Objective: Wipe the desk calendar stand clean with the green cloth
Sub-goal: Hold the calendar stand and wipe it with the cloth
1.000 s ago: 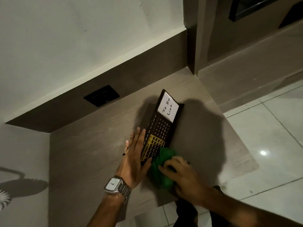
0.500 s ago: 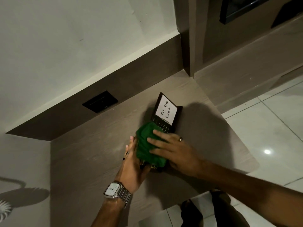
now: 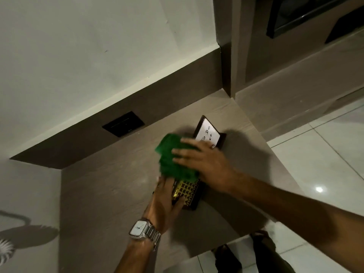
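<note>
**Green cloth reaches the far half of the stand**

Green, bunched microfibre cloth now covers the middle of the dark rectangular desk calendar stand, where half a second ago it sat lower, and a second ago it was bundled at the near end. So the wipe has travelled up the face, away from the person, and the yellow calendar grid at the near end is uncovered again. By my reckoning most of the face has had one pass; the white note panel at the far end looks still to do.

Pressing the cloth flat is the right hand, fingers spread over it rather than pinching it. Beside the stand's left edge the left hand lies with fingers extended, thumb over the near grid, steadying the stand on the grey-brown wood-grain worktop.

Handwriting on the white panel is partly hidden by the fingers; only "o Do" and "st" show, presumably "To Do List". The silver wristwatch shows no legible brand.
</note>
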Available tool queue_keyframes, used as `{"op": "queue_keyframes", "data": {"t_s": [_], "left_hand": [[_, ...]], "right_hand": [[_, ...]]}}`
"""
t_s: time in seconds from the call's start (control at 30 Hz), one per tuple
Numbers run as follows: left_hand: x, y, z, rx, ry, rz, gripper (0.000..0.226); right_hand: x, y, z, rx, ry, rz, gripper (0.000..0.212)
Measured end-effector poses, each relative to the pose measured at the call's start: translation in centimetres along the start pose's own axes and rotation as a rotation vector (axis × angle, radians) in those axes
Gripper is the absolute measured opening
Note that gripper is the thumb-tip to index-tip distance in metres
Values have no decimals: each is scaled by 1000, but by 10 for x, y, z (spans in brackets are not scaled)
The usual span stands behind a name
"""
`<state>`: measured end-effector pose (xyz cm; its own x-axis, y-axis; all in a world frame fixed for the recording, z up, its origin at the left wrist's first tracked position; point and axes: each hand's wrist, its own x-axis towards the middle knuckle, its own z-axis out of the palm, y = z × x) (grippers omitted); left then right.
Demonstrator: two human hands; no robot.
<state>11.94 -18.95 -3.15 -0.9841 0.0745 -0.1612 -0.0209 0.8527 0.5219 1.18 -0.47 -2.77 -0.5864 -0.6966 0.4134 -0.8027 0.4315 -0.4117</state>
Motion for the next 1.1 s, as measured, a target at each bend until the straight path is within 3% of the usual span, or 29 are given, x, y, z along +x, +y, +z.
{"op": "queue_keyframes", "data": {"t_s": [0.07, 0.13, 0.2, 0.33, 0.4, 0.43, 0.47, 0.53, 0.57, 0.6, 0.63, 0.7, 0.77, 0.83, 0.87, 0.9, 0.93, 1.0, 1.03, 1.1], "left_hand": [[1, -4, -1, -27, -16, -13, 89], [2, -1, -1, -33, -12, 3, 95], [3, 2, 2, -63, -28, -30, 94], [1, 6, -7, -293, 50, -117, 84], [16, 22, 3, -240, 142, -234, 78], [24, 28, 17, -166, 72, -274, 70], [38, 45, 36, -264, 123, -366, 66], [49, 51, 53, -192, 194, -456, 72], [35, 38, 43, -438, 96, -425, 74], [17, 17, 20, -474, 2, -361, 80], [6, 10, -1, -435, 62, -365, 86], [7, 2, -16, -563, -13, -292, 86], [13, 20, -9, -547, -36, -357, 82], [14, 37, 28, -234, 67, -342, 65], [9, 36, 37, -356, -69, -307, 52], [14, 39, 41, -388, 35, -276, 44], [14, 34, 30, -447, 25, -271, 47], [3, 21, 3, -196, 2, -219, 59], [-2, 16, -7, -210, -113, -199, 57], [0, -3, -14, -208, -102, -276, 68]], "right_hand": [[6, 30, -14, -30, 62, 186, 66], [18, 55, -31, -56, 101, 370, 64], [25, 57, -33, -104, 119, 431, 61], [10, 1, -9, -80, 132, 217, 61], [-10, -29, 10, 0, 137, 110, 59], [-21, -38, 19, 27, 132, 63, 56], [-32, -43, 27, 49, 109, 26, 56], [-46, -39, 32, 32, 70, -17, 61], [-49, -31, 32, 7, 89, -17, 68], [-49, -21, 31, -12, 124, 19, 76], [-46, -10, 28, -20, 164, 99, 81], [-38, 5, 22, 0, 266, 316, 84], [-37, 0, 28, 46, 321, 386, 84], [-51, -25, 50, 70, 282, 214, 77], [-62, -41, 64, 57, 233, 105, 70], [-72, -51, 72, 36, 195, 35, 65], [-78, -52, 74, 22, 177, 10, 60], [-76, -30, 67, -23, 228, 69, 60], [-72, -14, 60, -54, 275, 160, 67], [-63, 12, 43, -99, 319, 357, 83]]}}
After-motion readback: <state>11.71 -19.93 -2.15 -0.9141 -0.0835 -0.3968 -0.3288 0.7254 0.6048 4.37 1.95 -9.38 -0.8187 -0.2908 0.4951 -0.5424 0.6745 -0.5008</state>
